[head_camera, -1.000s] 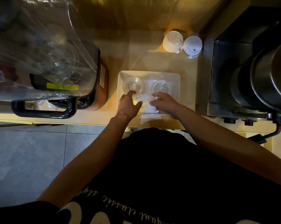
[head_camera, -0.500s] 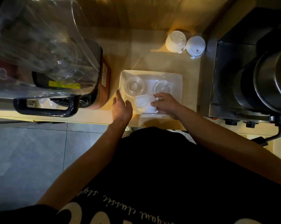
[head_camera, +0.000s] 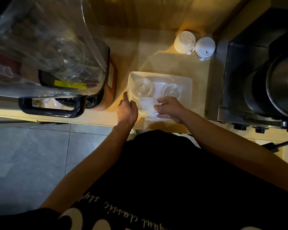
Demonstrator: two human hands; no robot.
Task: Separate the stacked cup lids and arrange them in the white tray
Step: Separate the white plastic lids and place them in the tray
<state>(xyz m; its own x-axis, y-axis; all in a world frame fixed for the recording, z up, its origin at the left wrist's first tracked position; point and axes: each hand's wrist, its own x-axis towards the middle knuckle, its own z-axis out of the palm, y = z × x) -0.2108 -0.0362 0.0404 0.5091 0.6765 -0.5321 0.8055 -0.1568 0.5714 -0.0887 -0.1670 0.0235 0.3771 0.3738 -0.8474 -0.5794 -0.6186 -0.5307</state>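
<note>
One view only: head cam, wide-angle, looking near-straight down over wearer's black shirt (head_camera: 164,171) at counter (head_camera: 156,52) edge, close; white tray (head_camera: 187,90) approx mid-frame, floor (head_camera: 32,155) lower left.

- We see a pale wooden counter (head_camera: 149,52) under warm yellow light.
- A white tray (head_camera: 188,87) sits near the counter's front edge, about midway along what we can see.
- Just left of the tray stands a blender (head_camera: 111,90) with a reddish base.
- Towards the back, two white lidded tubs (head_camera: 184,41) stand side by side.
- At the right end stands a dark steel machine (head_camera: 239,77).
</note>
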